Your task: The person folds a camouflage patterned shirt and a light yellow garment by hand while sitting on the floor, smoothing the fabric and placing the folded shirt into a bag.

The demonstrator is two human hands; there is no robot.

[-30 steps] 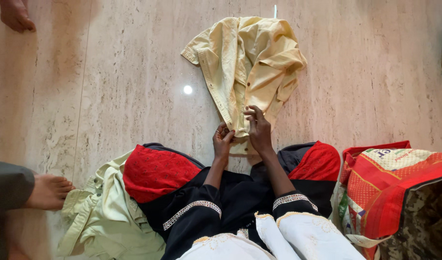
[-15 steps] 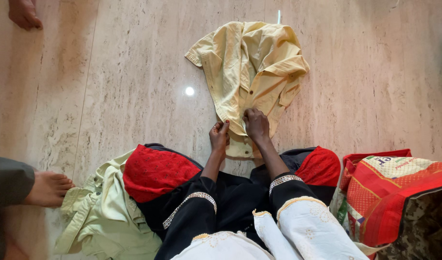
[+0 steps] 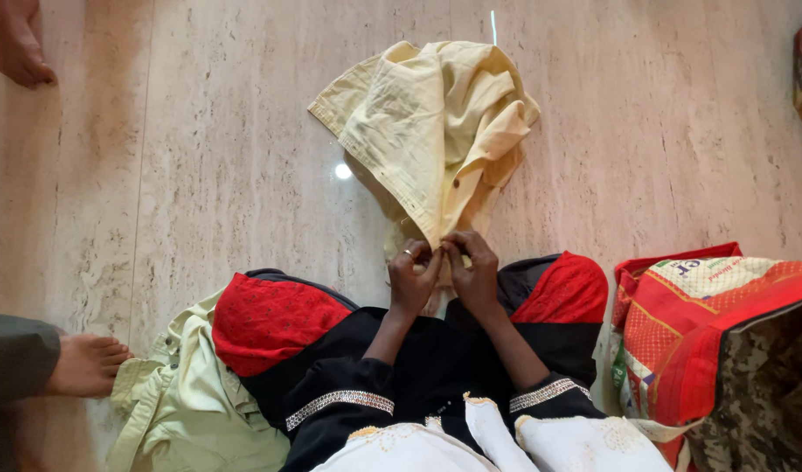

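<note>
Both my hands together, left hand and right hand pinching placket edge of yellow shirt on marble floor, just ahead of knees. Risk: thin fabric slips from fingertips, bunched shirt collapses.

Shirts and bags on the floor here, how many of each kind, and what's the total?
Shirts: 2, a pale yellow shirt pinched at its edge by the left hand and right hand, and a light green shirt lying beside the knee.
Bags: 1, a red woven bag.
Total: 3
</note>
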